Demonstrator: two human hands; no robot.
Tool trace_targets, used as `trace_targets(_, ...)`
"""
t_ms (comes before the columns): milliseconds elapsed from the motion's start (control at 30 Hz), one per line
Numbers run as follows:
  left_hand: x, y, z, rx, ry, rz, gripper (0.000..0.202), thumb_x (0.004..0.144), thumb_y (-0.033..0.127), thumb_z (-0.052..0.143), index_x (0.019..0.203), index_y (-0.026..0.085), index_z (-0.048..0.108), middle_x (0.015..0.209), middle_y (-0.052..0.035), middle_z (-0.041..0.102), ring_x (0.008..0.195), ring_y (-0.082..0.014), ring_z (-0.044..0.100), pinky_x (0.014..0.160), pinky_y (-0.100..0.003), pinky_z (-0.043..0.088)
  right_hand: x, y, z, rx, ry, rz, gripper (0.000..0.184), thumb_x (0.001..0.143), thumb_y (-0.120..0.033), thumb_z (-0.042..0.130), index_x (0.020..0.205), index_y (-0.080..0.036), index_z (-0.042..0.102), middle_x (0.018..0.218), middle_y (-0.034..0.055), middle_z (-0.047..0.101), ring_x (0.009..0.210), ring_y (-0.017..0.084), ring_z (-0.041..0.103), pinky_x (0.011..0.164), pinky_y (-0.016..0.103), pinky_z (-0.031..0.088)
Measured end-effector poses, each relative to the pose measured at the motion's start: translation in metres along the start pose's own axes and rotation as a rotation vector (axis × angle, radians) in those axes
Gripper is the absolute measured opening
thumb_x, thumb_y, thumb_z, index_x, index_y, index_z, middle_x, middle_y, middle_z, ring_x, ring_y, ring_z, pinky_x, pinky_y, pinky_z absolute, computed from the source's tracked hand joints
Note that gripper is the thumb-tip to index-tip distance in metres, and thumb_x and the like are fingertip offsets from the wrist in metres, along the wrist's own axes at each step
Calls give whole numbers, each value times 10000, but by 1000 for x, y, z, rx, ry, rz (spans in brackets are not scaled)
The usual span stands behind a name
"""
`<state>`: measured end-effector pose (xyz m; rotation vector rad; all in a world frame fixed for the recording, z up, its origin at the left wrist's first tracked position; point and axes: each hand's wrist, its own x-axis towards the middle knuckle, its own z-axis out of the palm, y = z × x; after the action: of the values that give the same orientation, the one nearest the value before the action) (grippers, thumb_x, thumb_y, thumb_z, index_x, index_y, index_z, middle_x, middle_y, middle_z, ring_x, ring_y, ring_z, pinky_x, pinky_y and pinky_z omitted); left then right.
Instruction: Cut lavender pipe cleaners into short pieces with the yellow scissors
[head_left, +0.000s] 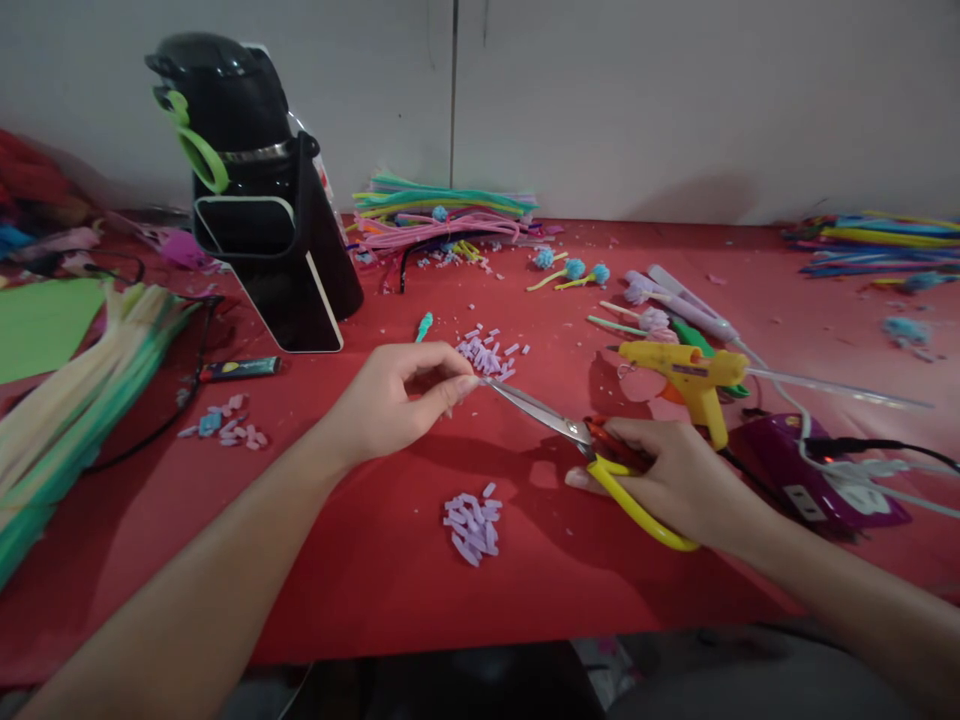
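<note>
My right hand grips yellow-and-red-handled scissors, their closed blades pointing left toward my left hand. My left hand is pinched at the blade tips, fingers pressed together on something too small to make out. A small heap of cut lilac pieces lies on the red table just below the scissors. Another scatter of lilac bits lies behind the blade tips.
A yellow glue gun stands right of the scissors, beside a purple power strip with cables. A black holder stands at back left. Pipe-cleaner bundles lie along the wall, pale strips at left, pom-pom stems mid-table.
</note>
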<state>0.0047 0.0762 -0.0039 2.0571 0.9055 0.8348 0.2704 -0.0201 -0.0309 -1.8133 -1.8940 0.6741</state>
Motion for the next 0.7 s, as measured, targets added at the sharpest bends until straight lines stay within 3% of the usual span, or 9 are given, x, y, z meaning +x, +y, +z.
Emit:
trace_targets(433, 0, -1, 1, 0, -3, -7, 141, 881, 238, 624, 786, 142, 668, 728, -17, 668, 643, -96, 595, 622, -200, 487, 2, 0, 3, -8, 39, 8, 632, 684, -733, 661, 555, -221, 314, 542, -54, 250, 524, 92, 246, 447, 241, 219)
trace_targets(700, 1, 2, -3, -10, 0, -30, 139, 869, 250, 652, 782, 145, 679, 700, -14, 665, 626, -97, 594, 616, -205, 491, -1, 5, 3, 3, 10, 73, 595, 680, -744, 653, 588, -224, 377, 565, -53, 284, 529, 100, 273, 459, 252, 236)
